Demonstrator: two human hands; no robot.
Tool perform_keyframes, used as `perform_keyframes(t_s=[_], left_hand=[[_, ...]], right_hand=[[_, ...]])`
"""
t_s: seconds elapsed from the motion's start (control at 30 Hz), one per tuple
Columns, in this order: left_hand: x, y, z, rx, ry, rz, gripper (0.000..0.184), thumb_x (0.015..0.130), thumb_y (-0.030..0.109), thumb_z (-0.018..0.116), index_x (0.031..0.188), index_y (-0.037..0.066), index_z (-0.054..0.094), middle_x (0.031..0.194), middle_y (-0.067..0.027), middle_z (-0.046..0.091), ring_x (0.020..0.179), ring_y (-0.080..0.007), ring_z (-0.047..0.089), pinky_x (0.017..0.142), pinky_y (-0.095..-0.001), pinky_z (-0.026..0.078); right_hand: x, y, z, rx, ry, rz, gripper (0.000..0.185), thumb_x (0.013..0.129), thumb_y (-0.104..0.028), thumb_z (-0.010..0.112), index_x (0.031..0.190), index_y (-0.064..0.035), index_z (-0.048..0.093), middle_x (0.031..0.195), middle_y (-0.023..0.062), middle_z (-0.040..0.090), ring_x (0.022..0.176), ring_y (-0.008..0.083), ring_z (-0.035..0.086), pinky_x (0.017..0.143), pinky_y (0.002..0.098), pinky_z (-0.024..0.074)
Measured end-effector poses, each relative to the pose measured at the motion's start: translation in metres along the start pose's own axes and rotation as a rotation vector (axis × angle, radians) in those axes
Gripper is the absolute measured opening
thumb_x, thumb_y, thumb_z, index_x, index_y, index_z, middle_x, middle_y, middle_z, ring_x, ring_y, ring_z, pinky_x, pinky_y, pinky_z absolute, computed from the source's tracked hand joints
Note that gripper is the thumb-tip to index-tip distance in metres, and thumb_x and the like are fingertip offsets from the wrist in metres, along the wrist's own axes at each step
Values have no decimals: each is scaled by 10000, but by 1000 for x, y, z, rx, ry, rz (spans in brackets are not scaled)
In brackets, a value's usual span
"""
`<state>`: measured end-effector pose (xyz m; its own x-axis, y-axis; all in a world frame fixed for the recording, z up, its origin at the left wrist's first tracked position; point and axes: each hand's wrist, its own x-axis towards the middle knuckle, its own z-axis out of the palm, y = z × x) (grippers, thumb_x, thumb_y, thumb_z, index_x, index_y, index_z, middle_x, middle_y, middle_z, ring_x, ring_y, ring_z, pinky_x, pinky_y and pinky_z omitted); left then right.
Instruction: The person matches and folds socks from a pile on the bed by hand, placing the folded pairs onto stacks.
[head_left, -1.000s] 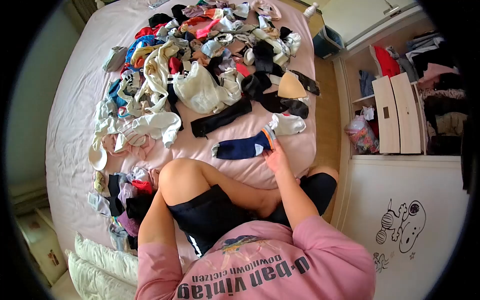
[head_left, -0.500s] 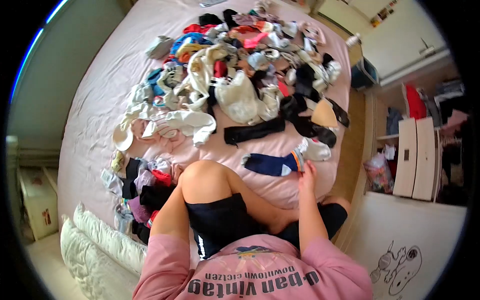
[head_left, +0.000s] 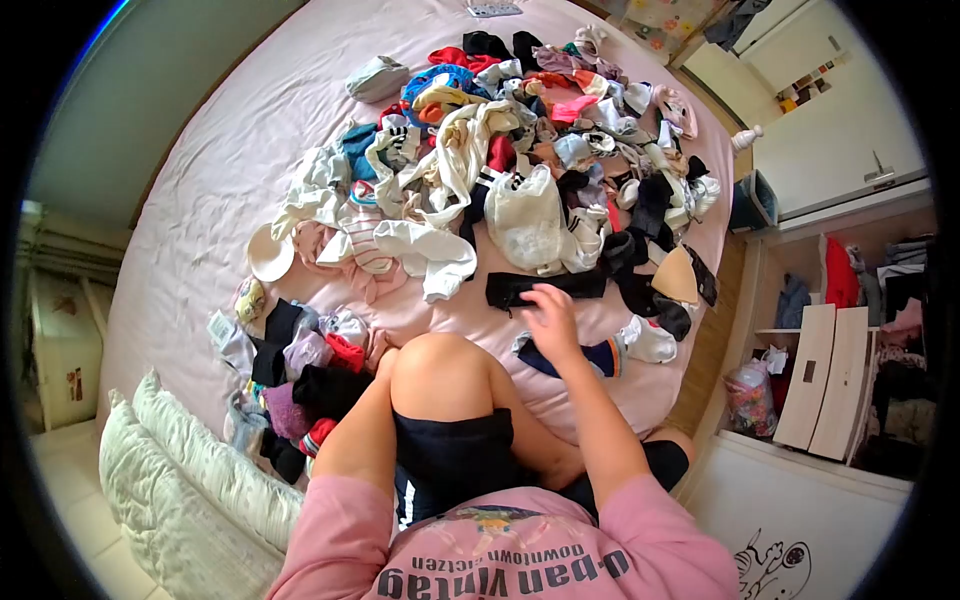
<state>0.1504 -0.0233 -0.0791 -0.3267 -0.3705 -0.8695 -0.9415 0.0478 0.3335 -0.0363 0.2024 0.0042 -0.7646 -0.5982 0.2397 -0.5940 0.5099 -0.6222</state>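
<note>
Plainly, most of what lies before me on the pink bedsheet [head_left: 200, 190] is a tangled heap of socks and small garments [head_left: 480, 140], which I judge to be the larger share, not yet separated. Nearer to me a few pieces rest apart: a long black sock [head_left: 582, 285] laid out straight, a navy sock [head_left: 539, 358] stretched beneath my right forearm [head_left: 590, 395], and a white sock [head_left: 652, 340] just beside its striped cuff [head_left: 616, 356]. Left of my raised knee [head_left: 440, 370] sits a smaller cluster of mixed socks [head_left: 288, 408], seemingly set aside. My right hand [head_left: 549, 318] is at the black sock's near edge, fingers loosely spread, pinching nothing; contact I cannot tell. My left hand is hidden behind the knee, its fingers unseen.
</note>
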Motion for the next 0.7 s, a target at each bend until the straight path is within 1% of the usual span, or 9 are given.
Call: perform_keyframes(t_s=[0.1,0.17,0.23,0.3,0.4,0.43,0.5,0.6,0.7], left_hand=[[2,-1,-2,7,-7,3,560,740,381,538,1166,31,444,1135,-127,489,1013,-237,485,841,-328,406],[3,-3,-3,14,-10,6,554,742,376,537,1164,30,445,1132,-126,490,1010,-236,486,839,-327,406],[5,-2,-4,21,-15,10,547,744,371,536,1163,30,446,1130,-126,491,1007,-235,487,838,-326,407],[6,-1,-4,29,-13,15,541,746,366,535,1161,30,447,1127,-125,492,1004,-234,488,836,-326,408],[7,-1,-2,31,-23,19,532,749,358,533,1159,29,448,1123,-124,493,1000,-233,489,833,-325,409],[8,-1,-3,32,-27,19,529,750,355,532,1158,29,449,1122,-123,493,998,-232,490,832,-324,410],[9,-2,-2,32,-28,17,522,752,350,531,1156,29,450,1119,-123,494,995,-231,491,831,-323,410],[9,0,-2,33,-31,21,513,755,342,529,1154,28,451,1115,-122,496,991,-230,492,828,-322,412],[8,0,-1,34,-31,28,504,758,334,527,1151,28,452,1111,-121,497,986,-228,493,825,-321,413]], right_hand=[[19,-22,20,-244,-123,-75,499,631,-95,649,1112,-155,532,1163,79,479,1118,278,403,961,438,280],[19,-8,41,-354,-274,-17,547,651,-99,637,1171,-170,483,1208,82,453,1155,276,367,993,436,232],[25,0,45,-392,-348,3,442,624,-96,644,1052,-163,558,1124,48,515,1094,242,426,962,426,267],[29,7,41,-227,-327,44,326,695,-107,633,1015,-106,568,993,39,576,970,228,513,889,404,352],[35,7,38,850,-45,520,226,801,-152,583,1003,-53,559,935,33,599,866,208,560,802,376,423],[36,9,32,961,55,559,253,874,-215,505,1040,-28,539,1019,60,582,883,199,571,755,360,463],[39,-8,1,1689,96,568,309,874,-256,491,1107,-55,513,1081,76,568,985,219,544,852,371,427],[37,-25,-27,1889,136,536,360,858,-300,494,1141,-78,500,1144,56,544,1091,233,479,966,401,321],[20,-2,-28,1972,145,530,362,848,-315,503,1136,-95,510,1171,59,528,1095,228,477,954,395,335]])
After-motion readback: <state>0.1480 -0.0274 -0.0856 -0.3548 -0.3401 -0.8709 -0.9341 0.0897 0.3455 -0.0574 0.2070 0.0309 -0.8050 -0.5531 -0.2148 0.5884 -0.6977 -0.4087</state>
